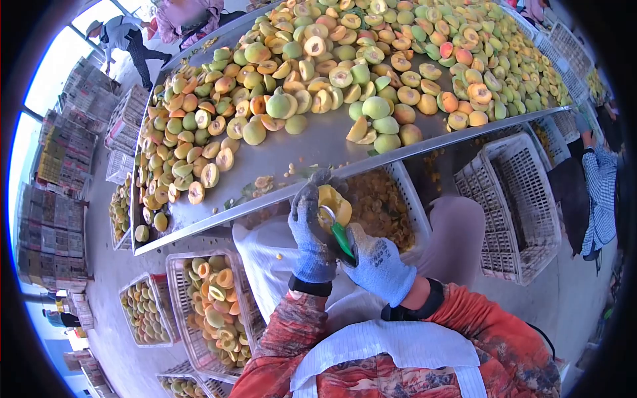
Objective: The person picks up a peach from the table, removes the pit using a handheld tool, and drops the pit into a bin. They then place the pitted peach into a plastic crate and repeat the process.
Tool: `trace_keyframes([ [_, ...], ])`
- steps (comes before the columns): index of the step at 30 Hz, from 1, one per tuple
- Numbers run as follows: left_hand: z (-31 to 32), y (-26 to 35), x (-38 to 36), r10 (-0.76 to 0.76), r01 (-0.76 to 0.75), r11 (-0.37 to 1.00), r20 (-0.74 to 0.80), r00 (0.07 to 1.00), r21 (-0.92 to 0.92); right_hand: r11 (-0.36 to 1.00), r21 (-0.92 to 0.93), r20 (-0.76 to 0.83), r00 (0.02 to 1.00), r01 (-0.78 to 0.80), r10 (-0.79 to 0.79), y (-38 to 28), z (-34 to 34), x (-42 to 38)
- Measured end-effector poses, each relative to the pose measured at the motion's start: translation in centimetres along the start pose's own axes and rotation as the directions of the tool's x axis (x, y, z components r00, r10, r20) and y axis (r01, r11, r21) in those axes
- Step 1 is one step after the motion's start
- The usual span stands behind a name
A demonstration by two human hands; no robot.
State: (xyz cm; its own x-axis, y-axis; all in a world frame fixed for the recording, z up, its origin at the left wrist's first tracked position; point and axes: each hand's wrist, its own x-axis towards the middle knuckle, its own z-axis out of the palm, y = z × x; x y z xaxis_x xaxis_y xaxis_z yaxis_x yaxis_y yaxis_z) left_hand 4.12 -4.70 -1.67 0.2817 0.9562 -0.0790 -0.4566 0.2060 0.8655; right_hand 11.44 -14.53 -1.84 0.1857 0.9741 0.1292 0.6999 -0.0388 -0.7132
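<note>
My left hand (308, 235), in a blue glove with a dark, soiled palm and fingers, grips a yellow peach half (338, 204) just below the table edge. My right hand (381, 264), gloved in blue too, is closed around a green-handled pitting tool (342, 240). Its curved metal end touches the cut side of the fruit. Under my hands, a white crate (413, 204) holds brownish-yellow pits and scraps. Ahead, many halved and whole peaches (318, 99) are heaped on the metal table (265, 166).
At my left stands a crate (178, 278) of peach halves, with another fruit-filled crate (159, 302) beyond it. A pale crate (514, 205) stands at my right. Stacked crates (56, 212) line the far left. Other people (123, 36) are around the table, one person (600, 199) at right.
</note>
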Motion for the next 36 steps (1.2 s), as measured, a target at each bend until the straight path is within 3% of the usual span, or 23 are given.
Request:
trace_keyframes([
  [3,-1.1,-0.7,-0.3,-0.151,0.135,0.953,-0.042,0.988,-0.270,0.997,-0.016,0.032,0.997,0.070,-0.069,0.3,0.4,-0.2],
  [9,-1.4,0.6,0.3,-0.095,0.096,0.981,0.016,0.995,-0.171,0.987,0.146,0.141,0.986,0.070,-0.091,-0.2,0.0,1.0],
  [10,-1.9,0.7,0.7,-0.038,0.041,0.996,0.028,0.999,-0.085,0.788,0.561,0.373,0.927,-0.253,0.032,-0.2,-0.9,1.9],
  [11,-2.9,1.0,1.4,-0.010,0.010,1.000,0.001,1.000,0.025,0.361,0.740,0.606,0.796,-0.568,0.010,-0.1,-1.8,2.6],
  [12,-3.6,1.8,1.7,0.199,-0.221,0.865,0.096,0.975,0.450,0.132,0.755,0.653,0.755,-0.642,-0.057,0.1,-2.4,2.8],
  [13,-2.8,4.8,1.1,0.150,-0.158,0.879,0.053,0.987,0.451,0.089,0.780,0.624,0.781,-0.619,-0.036,1.0,-2.5,3.1],
  [14,-7.0,4.6,2.4,0.008,-0.010,0.999,-0.075,0.997,-0.031,0.044,0.802,0.596,0.803,-0.595,-0.013,2.1,-2.8,3.2],
  [15,-9.5,6.7,2.0,0.050,-0.034,0.994,-0.152,0.987,0.104,0.200,0.803,0.555,0.826,-0.562,0.093,3.1,-3.3,3.3],
  [16,-12.1,8.7,1.2,0.202,-0.116,0.900,-0.166,0.965,0.419,0.765,0.598,0.277,0.957,-0.240,0.085,6.2,-1.9,3.4],
  [17,-17.8,9.7,0.9,0.193,-0.018,0.827,-0.253,0.948,0.562,0.999,0.030,0.122,0.992,-0.024,0.020,7.5,-2.3,2.8],
  [18,-21.9,10.8,0.2,0.164,0.060,0.716,-0.251,0.954,0.696,0.962,-0.253,0.204,0.966,-0.104,0.159,8.5,-2.5,2.5],
  [19,-25.0,12.2,-0.4,0.049,0.355,0.217,-0.373,0.926,0.909,0.943,-0.312,0.197,0.963,-0.116,0.184,9.5,-2.2,2.1],
  [20,-22.9,13.9,-0.2,-0.017,0.387,-0.415,-0.432,0.902,0.823,0.955,-0.271,0.234,0.954,-0.121,0.188,10.2,-2.1,1.8],
  [22,-21.0,14.2,1.7,0.195,0.258,-0.230,-0.215,0.957,0.938,0.954,-0.250,0.311,0.920,-0.164,0.240,10.0,-2.0,2.2],
  [23,-26.4,11.7,5.0,0.249,0.180,0.347,-0.275,0.929,0.920,0.955,-0.249,0.318,0.918,-0.158,0.235,9.8,-1.8,2.5],
  [24,-22.2,11.7,8.0,0.224,0.145,0.391,-0.247,0.943,0.909,0.951,-0.227,0.347,0.894,-0.212,0.283,9.6,-1.6,3.0],
  [30,-10.5,4.4,24.4,0.146,0.289,-0.078,-0.276,0.950,0.954,0.986,0.006,0.323,0.933,-0.169,0.158,8.6,-5.1,5.1],
  [31,-12.2,2.7,26.0,0.137,0.281,-0.074,-0.269,0.953,0.957,0.781,0.439,0.463,0.857,-0.444,0.227,9.2,-5.4,4.9],
  [32,-14.7,0.8,27.8,0.174,0.191,0.033,-0.194,0.965,0.981,0.335,0.698,0.605,0.772,-0.633,0.197,9.9,-5.9,4.4],
  [33,-15.9,-0.4,28.6,0.218,0.099,0.136,-0.128,0.968,0.986,0.182,0.621,0.718,0.647,-0.762,0.257,11.9,-4.5,3.8],
  [34,-14.2,0.8,27.3,0.136,0.117,0.265,-0.157,0.978,0.957,0.183,0.614,0.722,0.640,-0.768,0.263,11.9,-4.1,3.3],
  [35,-14.9,0.8,27.1,0.050,0.195,0.477,-0.248,0.967,0.857,0.762,0.287,0.493,0.772,-0.580,0.402,11.5,-3.6,3.2],
  [36,-15.8,1.2,26.7,-0.045,0.269,0.655,-0.319,0.947,0.707,0.928,-0.288,0.246,0.919,-0.235,0.309,11.3,-3.0,3.3],
])
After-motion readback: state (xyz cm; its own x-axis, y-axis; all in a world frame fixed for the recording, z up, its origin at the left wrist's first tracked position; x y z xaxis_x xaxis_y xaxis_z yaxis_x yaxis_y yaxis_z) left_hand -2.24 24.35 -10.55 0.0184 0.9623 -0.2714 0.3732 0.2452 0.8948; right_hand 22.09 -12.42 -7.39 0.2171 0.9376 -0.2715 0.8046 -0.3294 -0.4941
